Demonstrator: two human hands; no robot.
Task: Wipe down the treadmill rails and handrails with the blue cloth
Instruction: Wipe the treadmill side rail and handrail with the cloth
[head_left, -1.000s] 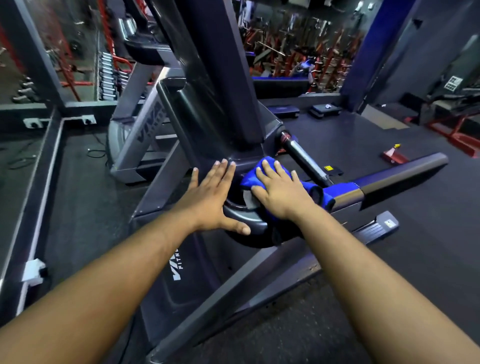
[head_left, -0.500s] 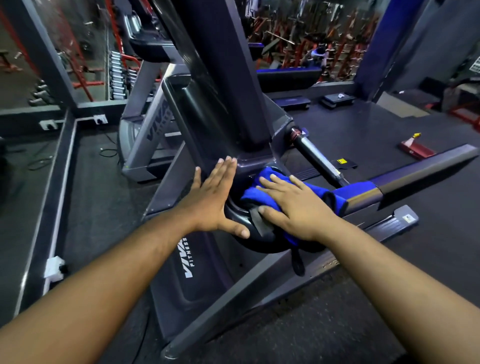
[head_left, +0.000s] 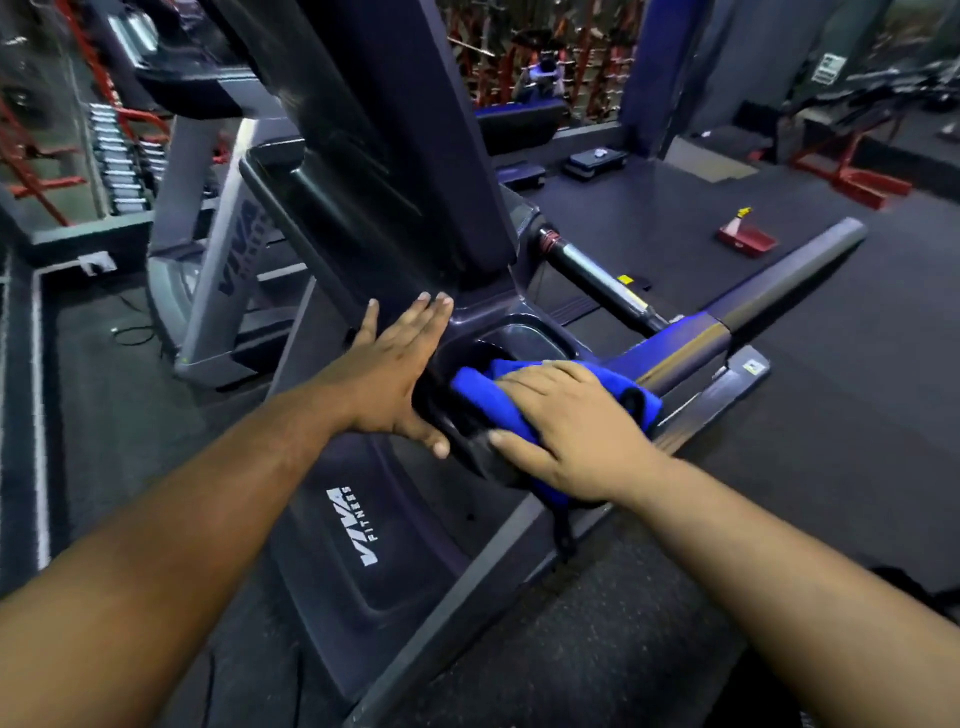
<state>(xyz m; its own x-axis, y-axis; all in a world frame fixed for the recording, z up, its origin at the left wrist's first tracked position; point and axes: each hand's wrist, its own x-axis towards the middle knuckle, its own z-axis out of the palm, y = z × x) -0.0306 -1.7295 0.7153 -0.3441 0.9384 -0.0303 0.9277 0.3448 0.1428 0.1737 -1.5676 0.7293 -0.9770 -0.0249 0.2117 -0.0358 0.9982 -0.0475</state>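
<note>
Mid-frame: the right hand (head_left: 569, 421) lay flat on the blue cloth (head_left: 485, 397), fingers nearly straight and spread, thumb stretched toward lower left; it pressed the cloth rather than gripped it. The cloth was bunched over a dark rounded housing (head_left: 483, 457) where the treadmill (head_left: 363, 519) upright met its base, just right of centre. One fold hung below the wrist.

The left hand (head_left: 392, 382) rested open against the side of the same housing, fingers straight and together pointing toward the upper right, thumb splayed along the lower edge. It held nothing. The two hands lay near each other, thumbs close but apart.

The wide dark upright (head_left: 395, 130) rose from centre to the top of the frame. A handrail (head_left: 769, 280) ran from the cloth to the right edge area, blue-tinted nearest the cloth. "VIVA FITNESS" lettering (head_left: 356, 525) showed on the lower cover. A second treadmill (head_left: 218, 270) stood at left. A red object (head_left: 745, 241) sat on the dark floor (head_left: 857, 415), upper right.
</note>
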